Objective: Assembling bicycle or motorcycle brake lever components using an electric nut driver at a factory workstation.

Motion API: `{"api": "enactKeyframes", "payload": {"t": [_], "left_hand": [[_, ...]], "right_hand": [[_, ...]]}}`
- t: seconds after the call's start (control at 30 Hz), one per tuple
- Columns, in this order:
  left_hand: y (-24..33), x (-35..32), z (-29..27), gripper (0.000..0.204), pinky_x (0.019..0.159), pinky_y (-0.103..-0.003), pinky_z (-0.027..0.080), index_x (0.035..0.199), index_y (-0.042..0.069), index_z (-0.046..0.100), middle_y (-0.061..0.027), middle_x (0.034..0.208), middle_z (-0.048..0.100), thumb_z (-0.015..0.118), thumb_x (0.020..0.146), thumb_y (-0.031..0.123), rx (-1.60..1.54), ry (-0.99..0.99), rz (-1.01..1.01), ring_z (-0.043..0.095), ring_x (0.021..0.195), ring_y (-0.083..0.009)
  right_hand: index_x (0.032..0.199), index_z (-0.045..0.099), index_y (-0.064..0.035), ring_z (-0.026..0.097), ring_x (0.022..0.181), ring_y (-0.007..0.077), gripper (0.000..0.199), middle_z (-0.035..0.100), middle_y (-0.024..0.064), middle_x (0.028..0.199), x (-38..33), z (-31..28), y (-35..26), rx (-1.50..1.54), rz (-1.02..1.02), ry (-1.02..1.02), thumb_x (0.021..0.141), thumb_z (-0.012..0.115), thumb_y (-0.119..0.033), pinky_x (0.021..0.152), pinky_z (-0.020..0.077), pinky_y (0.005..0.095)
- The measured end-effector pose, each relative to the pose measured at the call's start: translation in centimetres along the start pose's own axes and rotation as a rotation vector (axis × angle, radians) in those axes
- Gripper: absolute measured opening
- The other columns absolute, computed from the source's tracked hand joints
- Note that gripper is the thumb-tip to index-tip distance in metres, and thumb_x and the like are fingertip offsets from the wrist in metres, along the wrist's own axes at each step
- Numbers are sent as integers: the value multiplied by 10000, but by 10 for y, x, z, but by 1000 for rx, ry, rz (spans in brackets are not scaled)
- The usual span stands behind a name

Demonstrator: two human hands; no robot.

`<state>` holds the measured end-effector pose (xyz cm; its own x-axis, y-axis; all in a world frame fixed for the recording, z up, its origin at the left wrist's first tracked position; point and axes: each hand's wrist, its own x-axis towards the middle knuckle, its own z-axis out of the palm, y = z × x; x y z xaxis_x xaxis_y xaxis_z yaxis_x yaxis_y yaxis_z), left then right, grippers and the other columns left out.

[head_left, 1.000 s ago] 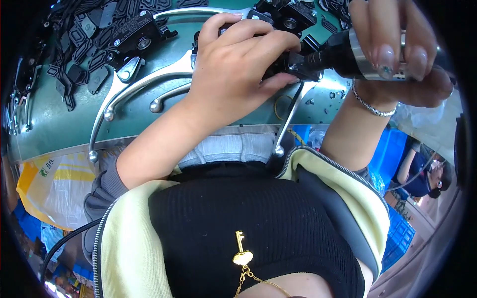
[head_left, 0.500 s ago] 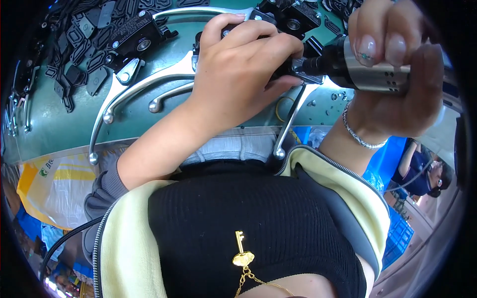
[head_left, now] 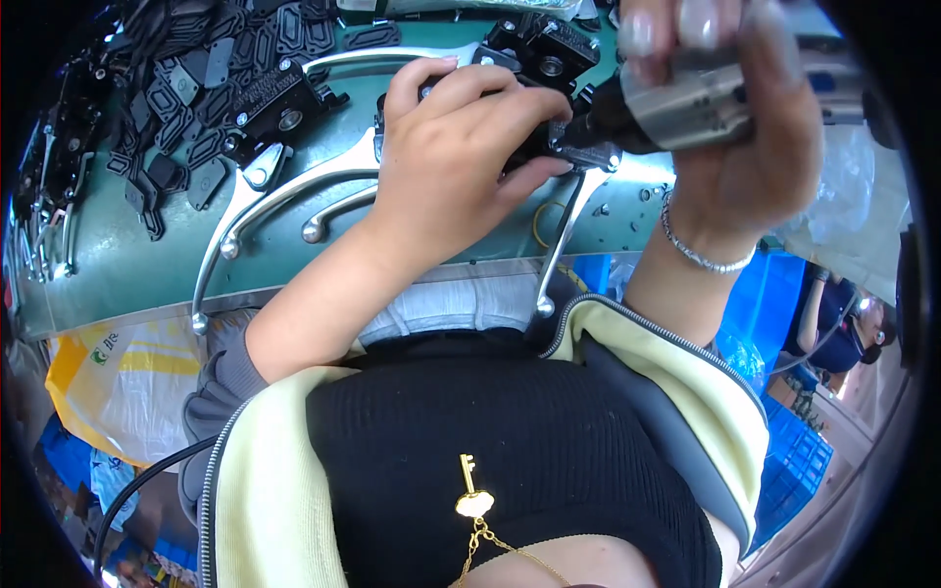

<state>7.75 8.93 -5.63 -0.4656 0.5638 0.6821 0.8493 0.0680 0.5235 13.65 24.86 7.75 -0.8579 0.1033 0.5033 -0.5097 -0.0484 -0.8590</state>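
My left hand point(head_left: 453, 147) is closed over a black lever housing on the green bench point(head_left: 118, 265); the housing is mostly hidden under my fingers. Its silver lever point(head_left: 559, 245) hangs down over the bench's front edge. My right hand point(head_left: 745, 147) grips a silver and black power screwdriver point(head_left: 676, 103), held sideways with its dark tip against the housing by my left fingertips. A bracelet circles my right wrist.
Several silver levers with black housings point(head_left: 279, 108) lie on the bench to the left. A heap of flat black parts point(head_left: 186, 88) covers the far left. Another black housing point(head_left: 544, 49) sits behind my left hand. Blue crates point(head_left: 774, 304) and another person point(head_left: 843, 323) are at right.
My right hand has tilted the screwdriver and shifted it slightly up and right while its tip stays at the housing. My left hand keeps its hold.
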Motion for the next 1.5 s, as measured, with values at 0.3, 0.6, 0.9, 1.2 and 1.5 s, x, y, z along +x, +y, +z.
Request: {"api": "enactKeyframes", "payload": {"t": [0.3, 0.6, 0.9, 1.2, 1.5], "left_hand": [[3, 0, -2, 389, 1043, -450, 359, 1104, 197, 733, -1, 975, 733, 857, 747, 292, -17, -36, -61, 640, 1089, -186], [-15, 70, -37, 242, 1094, -438, 433, 1082, 112, 769, -35, 1107, 769, 789, 847, 167, 168, -156, 138, 681, 1167, -240], [-53, 83, -8, 179, 749, -350, 586, 991, 52, 761, -81, 1038, 772, 797, 824, 106, -240, -309, -41, 748, 897, -262], [-44, 87, -13, 147, 785, -297, 595, 947, -19, 733, -128, 1081, 773, 781, 809, -35, -259, -391, -127, 750, 971, -206], [-45, 89, -13, 149, 675, -261, 541, 914, 4, 705, -60, 1117, 768, 804, 804, -8, -212, -410, -63, 726, 908, -144]], "right_hand": [[1283, 474, 36, 717, 794, 224, 377, 659, 113, 906, 19, -24, -27, -99, -57, -146, 1004, 640, -156, 681, 645, 319], [1210, 585, 12, 712, 779, 181, 343, 687, 92, 916, 38, -40, 19, -143, -174, 507, 947, 728, -156, 616, 568, 249], [1219, 588, 5, 713, 765, 176, 346, 694, 79, 879, 37, -45, 20, -208, -93, 522, 948, 732, -155, 627, 533, 245], [1240, 564, 9, 711, 744, 182, 388, 683, 81, 867, 36, -41, 21, -242, -97, 473, 962, 725, -209, 594, 524, 244], [1244, 557, 4, 709, 728, 179, 395, 679, 78, 863, 40, -41, 26, -277, -97, 432, 963, 722, -220, 573, 535, 244]]}}
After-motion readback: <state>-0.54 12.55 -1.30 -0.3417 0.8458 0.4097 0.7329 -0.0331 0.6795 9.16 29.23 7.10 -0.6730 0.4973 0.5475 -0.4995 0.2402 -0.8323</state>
